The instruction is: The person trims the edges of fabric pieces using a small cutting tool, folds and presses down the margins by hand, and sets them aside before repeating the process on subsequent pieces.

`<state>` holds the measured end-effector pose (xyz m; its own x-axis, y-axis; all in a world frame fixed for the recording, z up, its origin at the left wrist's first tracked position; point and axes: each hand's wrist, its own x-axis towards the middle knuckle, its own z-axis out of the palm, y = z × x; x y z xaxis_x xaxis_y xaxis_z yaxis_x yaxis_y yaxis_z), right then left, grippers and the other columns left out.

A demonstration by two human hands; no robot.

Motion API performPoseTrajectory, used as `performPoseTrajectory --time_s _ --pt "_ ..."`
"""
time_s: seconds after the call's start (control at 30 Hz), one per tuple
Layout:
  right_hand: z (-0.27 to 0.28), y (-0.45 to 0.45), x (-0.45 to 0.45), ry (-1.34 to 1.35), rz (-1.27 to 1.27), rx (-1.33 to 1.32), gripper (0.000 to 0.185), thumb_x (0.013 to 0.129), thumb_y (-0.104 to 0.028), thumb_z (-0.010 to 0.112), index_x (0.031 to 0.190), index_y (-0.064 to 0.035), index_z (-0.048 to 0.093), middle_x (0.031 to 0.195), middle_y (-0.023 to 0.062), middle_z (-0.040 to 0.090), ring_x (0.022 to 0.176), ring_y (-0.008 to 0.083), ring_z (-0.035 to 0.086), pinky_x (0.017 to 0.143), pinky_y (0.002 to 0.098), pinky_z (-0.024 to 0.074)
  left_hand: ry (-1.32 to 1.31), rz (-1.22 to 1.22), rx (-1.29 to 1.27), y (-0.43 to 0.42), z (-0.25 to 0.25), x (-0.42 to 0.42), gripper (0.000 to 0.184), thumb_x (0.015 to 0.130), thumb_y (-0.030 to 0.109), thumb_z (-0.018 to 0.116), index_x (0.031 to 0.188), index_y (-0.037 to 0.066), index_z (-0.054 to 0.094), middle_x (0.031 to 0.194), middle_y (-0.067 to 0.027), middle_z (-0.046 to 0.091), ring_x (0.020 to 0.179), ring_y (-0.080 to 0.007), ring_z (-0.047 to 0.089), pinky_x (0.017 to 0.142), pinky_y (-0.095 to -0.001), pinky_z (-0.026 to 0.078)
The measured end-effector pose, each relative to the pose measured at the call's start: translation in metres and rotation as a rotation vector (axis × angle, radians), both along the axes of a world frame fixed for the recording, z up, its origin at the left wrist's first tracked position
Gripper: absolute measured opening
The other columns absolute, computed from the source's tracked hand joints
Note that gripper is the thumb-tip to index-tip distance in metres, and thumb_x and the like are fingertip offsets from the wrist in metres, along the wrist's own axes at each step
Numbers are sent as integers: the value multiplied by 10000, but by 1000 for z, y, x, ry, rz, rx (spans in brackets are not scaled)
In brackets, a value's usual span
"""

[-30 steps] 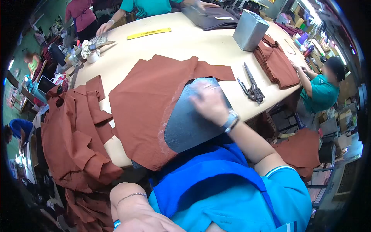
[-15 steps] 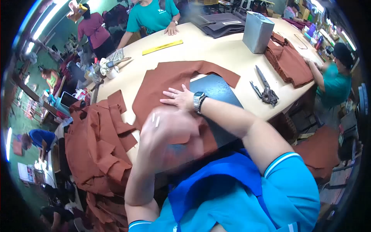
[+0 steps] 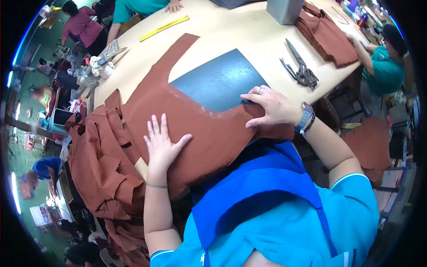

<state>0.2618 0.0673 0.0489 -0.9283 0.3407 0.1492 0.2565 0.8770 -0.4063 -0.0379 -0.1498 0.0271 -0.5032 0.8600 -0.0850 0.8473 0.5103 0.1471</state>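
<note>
A rust-brown cloth piece (image 3: 200, 138) lies at the near edge of the table, partly over a dark, glossy board (image 3: 222, 80). A pale, chalky line runs along its curved edge beside the board. My left hand (image 3: 162, 144) rests flat on the cloth's left part, fingers spread. At the right end of the cloth, near the board's corner, my right hand (image 3: 273, 107) has its thumb and fingers apart and touches the cloth; nothing can be seen gripped in it. To the left lies a heap of rust-brown cloth (image 3: 104, 160), hanging over the edge.
Large scissors (image 3: 300, 66) lie at the right, near folded brown cloth (image 3: 329, 38) and a metal can (image 3: 284, 11). A yellow ruler (image 3: 164, 28) and a brush on a pot (image 3: 106, 62) are farther back. A co-worker (image 3: 382, 66) stands at the right edge.
The cloth has been turned, its narrow strip now pointing away from me. My left hand has come down flat onto it, and my right hand has moved right to its end.
</note>
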Motion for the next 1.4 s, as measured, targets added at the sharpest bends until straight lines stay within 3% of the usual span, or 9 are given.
performPoseTrajectory --time_s 0.33,0.47,0.57,0.6,0.63,0.67,0.93,1.17,1.4 --pt "-10 19 -13 -105 188 -192 347 770 -289 791 909 -53 578 843 124 590 845 311 604 757 393 483 -329 -686 368 80 3 52 618 775 446 791 1243 76 630 1318 -186 548 1250 -375 506 1078 -500 386" --pt "22 59 -6 -214 205 -285 415 749 -293 803 1019 -53 600 887 107 639 867 257 632 754 379 498 -270 -803 426 105 -9 52 497 717 468 813 952 63 646 1066 -145 591 1013 -342 553 933 -457 431" --pt "57 96 -6 -289 21 -200 379 771 -181 764 1103 -84 608 903 67 663 798 202 646 683 365 521 -156 -819 379 110 -5 55 513 704 520 806 843 66 613 956 -121 597 923 -318 561 852 -422 413" --pt "103 62 -18 -445 -510 -317 320 789 -93 703 1099 -99 624 927 91 668 809 220 661 699 386 529 -103 -802 365 110 -5 56 525 700 539 803 814 68 602 920 -114 599 897 -311 563 827 -408 403" --pt "77 85 -15 -147 -369 257 307 793 -73 684 1095 -98 629 946 102 666 834 236 665 719 393 536 -103 -777 370 111 -6 59 560 696 583 789 795 70 586 849 -98 619 867 -286 581 826 -399 367" --pt "48 109 -14 169 -195 815 298 797 -53 665 1090 -98 635 965 114 663 860 251 670 739 400 543 -112 -760 362 111 -6 60 558 696 585 789 806 73 596 848 -94 628 857 -279 586 833 -401 362" --pt "-6 26 -52 -65 127 -257 299 832 -117 670 1123 -53 655 1011 136 651 948 290 645 856 397 525 -207 -711 384 112 -6 63 533 680 523 835 942 90 668 859 -69 665 879 -251 612 908 -416 348" --pt "-23 26 -45 76 118 -132 115 872 -107 632 975 -60 645 937 132 620 920 314 630 825 414 519 -182 -763 403 112 -14 44 122 896 254 675 967 160 704 956 -21 662 964 -212 614 954 -449 372" --pt "-39 15 -32 180 150 175 132 860 -91 555 951 -70 648 979 115 606 933 288 618 802 388 541 -58 -846 393 110 -14 22 131 917 175 636 1005 210 727 983 23 670 1000 -176 622 1048 -486 361"
